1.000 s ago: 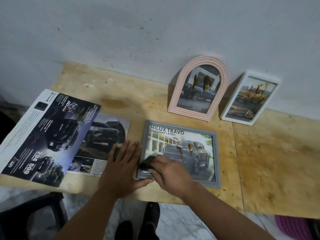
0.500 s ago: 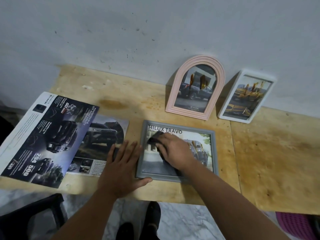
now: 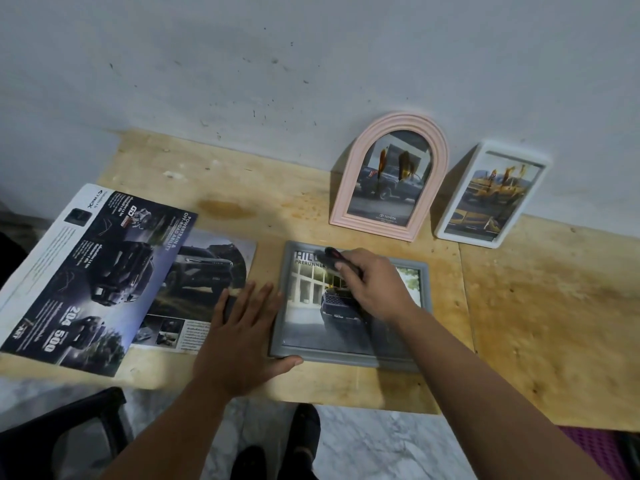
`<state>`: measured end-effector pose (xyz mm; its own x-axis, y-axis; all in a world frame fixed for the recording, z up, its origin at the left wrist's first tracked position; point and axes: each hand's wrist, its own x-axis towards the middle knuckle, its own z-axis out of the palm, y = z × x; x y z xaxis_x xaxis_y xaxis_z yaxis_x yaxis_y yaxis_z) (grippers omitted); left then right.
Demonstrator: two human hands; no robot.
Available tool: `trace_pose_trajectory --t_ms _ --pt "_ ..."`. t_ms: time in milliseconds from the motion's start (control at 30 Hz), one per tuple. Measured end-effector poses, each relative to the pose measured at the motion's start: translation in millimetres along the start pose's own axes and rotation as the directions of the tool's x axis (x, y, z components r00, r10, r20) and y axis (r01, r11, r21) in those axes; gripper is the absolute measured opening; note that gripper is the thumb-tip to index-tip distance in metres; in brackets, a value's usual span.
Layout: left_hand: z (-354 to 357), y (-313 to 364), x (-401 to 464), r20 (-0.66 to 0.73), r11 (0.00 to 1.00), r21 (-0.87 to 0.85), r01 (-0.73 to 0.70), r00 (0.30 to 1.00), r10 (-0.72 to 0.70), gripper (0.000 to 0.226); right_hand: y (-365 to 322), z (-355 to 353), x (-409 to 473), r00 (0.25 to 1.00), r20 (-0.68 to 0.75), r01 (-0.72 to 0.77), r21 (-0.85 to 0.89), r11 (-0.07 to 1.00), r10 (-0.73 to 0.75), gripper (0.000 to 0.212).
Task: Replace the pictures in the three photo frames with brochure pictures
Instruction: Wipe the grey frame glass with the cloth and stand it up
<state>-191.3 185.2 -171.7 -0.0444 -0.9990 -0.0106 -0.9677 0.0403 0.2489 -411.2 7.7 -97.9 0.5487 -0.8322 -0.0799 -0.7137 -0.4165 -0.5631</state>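
**Grey frame flat on the table, both hands at it**

The grey frame [image 3: 353, 306] lies face up on the plywood table [image 3: 540, 313], a truck picture under its glass; the right hand [image 3: 367, 289] rests on the upper part of the glass, fingers curled around a small dark object [image 3: 334, 253] whose nature I cannot make out; the left hand [image 3: 242, 341] lies flat and spread beside the frame, its thumb touching the lower left corner. To the left sits the open brochure [image 3: 100, 271], overlapping a loose truck page [image 3: 204, 271]; the fingertips lie on that page. Against the wall [image 3: 311, 64] lean a pink arched frame [image 3: 391, 174] and, just beside it, a white frame [image 3: 491, 195], both holding vehicle pictures.
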Motion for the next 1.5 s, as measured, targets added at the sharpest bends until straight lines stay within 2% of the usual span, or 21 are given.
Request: trace_pose_trajectory --t_ms 67,133,300,433,500,533,600,667,700,767,833,1000,1100,1133,1200,1267,1300,1400,1500 --pt "0 0 0 0.000 1.000 0.005 -0.002 1.000 0.002 0.117 5 13 4 0.998 0.053 0.021 -0.140 0.990 -0.014 0.028" --pt "0 0 0 0.002 1.000 0.008 -0.001 1.000 0.001 0.117 4 27 -7 0.996 0.070 0.073 -0.198 0.978 -0.060 0.032" --pt "0 0 0 0.015 1.000 0.009 0.001 1.000 -0.001 0.117 6 30 -52 0.971 0.164 0.203 -0.182 0.962 -0.174 0.032" --pt "0 0 0 0.017 1.000 0.001 -0.001 1.000 0.001 0.117 -3 21 -77 0.874 0.359 0.381 -0.089 0.920 -0.327 0.030" --pt "0 0 0 0.018 1.000 0.005 0.000 1.000 0.000 0.117 -12 11 -68 0.862 0.422 0.325 -0.032 0.945 -0.282 0.031" --pt "0 0 0 0.019 1.000 0.005 0.001 1.000 -0.001 0.117 -15 6 -59 0.883 0.403 0.265 -0.006 0.964 -0.240 0.030" --pt "0 0 0 0.026 1.000 0.005 0.003 1.000 -0.003 0.117 -14 -4 -35 0.961 0.234 0.142 0.040 0.989 -0.147 0.026" --pt "-1 0 1 0.028 1.000 0.009 0.003 1.000 -0.004 0.117 -9 -6 -12 0.995 0.035 0.090 -0.028 0.996 -0.089 0.028" --pt "-1 0 1 0.028 1.000 0.011 0.004 1.000 -0.005 0.117 -6 -2 -4 0.997 -0.010 0.079 -0.095 0.992 -0.081 0.032" --pt "0 1 1 0.027 1.000 0.013 0.008 1.000 -0.009 0.117 -4 16 1 0.995 0.037 0.100 -0.257 0.961 -0.093 0.035" --pt "0 1 0 0.020 1.000 0.014 0.008 1.000 -0.008 0.116 -7 40 -13 0.979 0.124 0.193 -0.335 0.922 -0.160 0.035" --pt "1 0 0 0.014 1.000 0.012 -0.006 1.000 0.006 0.115 -24 44 -68 0.885 0.329 0.380 -0.102 0.919 -0.330 0.033" --pt "0 0 0 0.028 1.000 0.011 -0.001 1.000 0.001 0.116 -26 24 -59 0.872 0.402 0.293 0.027 0.956 -0.279 0.029" --pt "0 0 0 0.035 1.000 0.008 0.003 0.999 -0.003 0.116 -24 16 -47 0.898 0.371 0.234 0.051 0.971 -0.236 0.026" --pt "-1 1 1 0.044 1.000 0.001 0.010 0.999 -0.010 0.117 -12 1 -19 0.971 0.199 0.122 0.057 0.991 -0.131 0.023" --pt "0 0 1 0.043 1.000 -0.004 0.015 0.999 -0.015 0.117 2 -7 3 0.998 0.029 0.061 -0.040 0.997 -0.060 0.025" --pt "0 0 1 0.040 1.000 -0.003 0.014 0.999 -0.014 0.117 9 -5 9 0.998 -0.002 0.059 -0.128 0.990 -0.059 0.028" --pt "0 0 1 0.030 1.000 0.002 0.006 1.000 -0.006 0.116 12 20 -4 0.985 0.112 0.161 -0.294 0.942 -0.134 0.034" --pt "1 0 1 0.025 1.000 0.008 0.000 1.000 -0.001 0.116 -2 39 -45 0.937 0.211 0.320 -0.199 0.926 -0.278 0.033"
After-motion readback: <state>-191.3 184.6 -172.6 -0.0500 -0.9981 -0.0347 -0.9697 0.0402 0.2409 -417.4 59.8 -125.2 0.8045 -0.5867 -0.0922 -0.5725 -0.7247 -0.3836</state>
